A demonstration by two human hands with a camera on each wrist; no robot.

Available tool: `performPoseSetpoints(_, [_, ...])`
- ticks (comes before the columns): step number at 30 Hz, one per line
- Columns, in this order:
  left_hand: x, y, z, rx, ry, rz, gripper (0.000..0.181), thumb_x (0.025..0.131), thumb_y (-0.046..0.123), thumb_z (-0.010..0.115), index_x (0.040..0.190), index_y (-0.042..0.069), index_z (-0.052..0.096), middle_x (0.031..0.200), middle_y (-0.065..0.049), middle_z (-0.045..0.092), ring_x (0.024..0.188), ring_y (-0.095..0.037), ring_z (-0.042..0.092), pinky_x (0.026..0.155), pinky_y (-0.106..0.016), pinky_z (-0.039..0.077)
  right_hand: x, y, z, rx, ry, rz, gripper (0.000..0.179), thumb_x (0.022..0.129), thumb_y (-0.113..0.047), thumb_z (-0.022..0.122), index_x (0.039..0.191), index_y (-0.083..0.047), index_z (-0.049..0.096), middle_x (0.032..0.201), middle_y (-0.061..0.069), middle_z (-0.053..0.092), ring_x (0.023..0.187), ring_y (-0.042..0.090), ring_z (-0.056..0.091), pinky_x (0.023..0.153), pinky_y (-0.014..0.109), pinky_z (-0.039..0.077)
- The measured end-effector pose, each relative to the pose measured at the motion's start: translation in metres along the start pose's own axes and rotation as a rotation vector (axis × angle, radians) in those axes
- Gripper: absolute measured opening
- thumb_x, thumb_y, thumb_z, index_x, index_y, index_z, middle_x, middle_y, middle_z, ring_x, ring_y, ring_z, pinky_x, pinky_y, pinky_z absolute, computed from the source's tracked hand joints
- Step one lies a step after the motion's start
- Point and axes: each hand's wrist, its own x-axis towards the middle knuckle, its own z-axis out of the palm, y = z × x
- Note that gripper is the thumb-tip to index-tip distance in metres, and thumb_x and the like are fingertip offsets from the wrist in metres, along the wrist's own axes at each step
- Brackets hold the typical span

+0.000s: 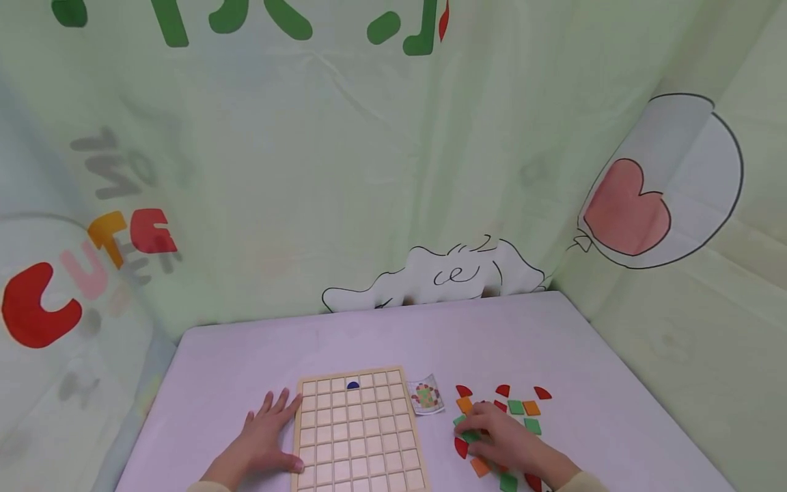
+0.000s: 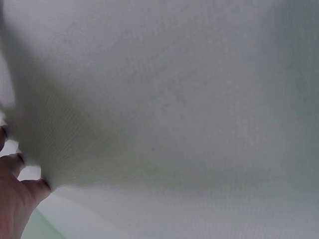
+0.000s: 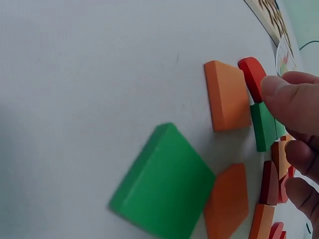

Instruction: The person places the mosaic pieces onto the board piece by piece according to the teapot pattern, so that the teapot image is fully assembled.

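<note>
Reaching down with the right hand [image 1: 501, 437] among green square tiles [image 1: 533, 426], to the right of the wooden grid board [image 1: 359, 448]; bending its fingers, but cannot tell whether pinching a tile or only touching. Mixed there, right of the board, with orange square tiles [image 1: 479, 467] and red quarter-round tiles [image 1: 542, 393]. Spreading the left hand [image 1: 267, 434] wide, with fingertips and thumb at the board's left edge. Holding a dark blue half-round tile [image 1: 353, 385] in the board's far row. Bordered just right of the board by a printed pattern card [image 1: 425, 395]. Laid out beneath the board on a pale lilac table [image 1: 246, 355]; backed, beyond the board, by a pale green curtain [image 1: 277, 205].
</note>
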Motion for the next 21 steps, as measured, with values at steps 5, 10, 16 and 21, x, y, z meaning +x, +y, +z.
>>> performPoseSetpoints(5, [0.001,-0.001,0.002,0.001,-0.003,-0.01,0.126,0.054,0.051,0.096,0.157,0.007,0.038,0.164,-0.031,0.026,0.151,-0.061,0.012,0.11,-0.085,0.014,0.003,-0.002,0.004,-0.028,-0.016,0.019,0.026,0.086,-0.018,0.082,0.111,-0.026,0.079,0.095,-0.008,0.055,0.087,0.007,0.049,0.067,0.017,0.05])
performPoseSetpoints(10, [-0.001,0.002,0.001,-0.005,-0.002,-0.013,0.125,0.054,0.05,0.097,0.157,0.007,0.039,0.164,-0.031,0.026,0.151,-0.06,0.012,0.11,-0.085,0.014,0.005,-0.001,0.007,-0.068,-0.023,0.014,0.029,0.085,-0.02,0.083,0.112,-0.027,0.079,0.092,-0.008,0.051,0.086,0.005,0.046,0.066,0.017,0.048])
performPoseSetpoints(16, [-0.001,0.003,0.0,-0.008,-0.001,-0.015,0.125,0.054,0.049,0.097,0.157,0.007,0.039,0.164,-0.031,0.026,0.151,-0.06,0.012,0.11,-0.084,0.013,0.009,0.0,0.008,-0.082,-0.017,0.017,0.027,0.084,-0.025,0.085,0.11,-0.027,0.079,0.092,-0.009,0.052,0.087,0.005,0.046,0.067,0.017,0.048])
performPoseSetpoints(21, [-0.001,0.003,-0.002,-0.013,-0.004,-0.009,0.125,0.054,0.049,0.097,0.157,0.008,0.038,0.164,-0.03,0.026,0.151,-0.059,0.012,0.11,-0.084,0.014,0.011,0.0,0.01,-0.111,0.001,0.008,0.022,0.084,-0.028,0.085,0.104,-0.027,0.077,0.092,-0.014,0.054,0.086,0.002,0.047,0.069,0.017,0.05])
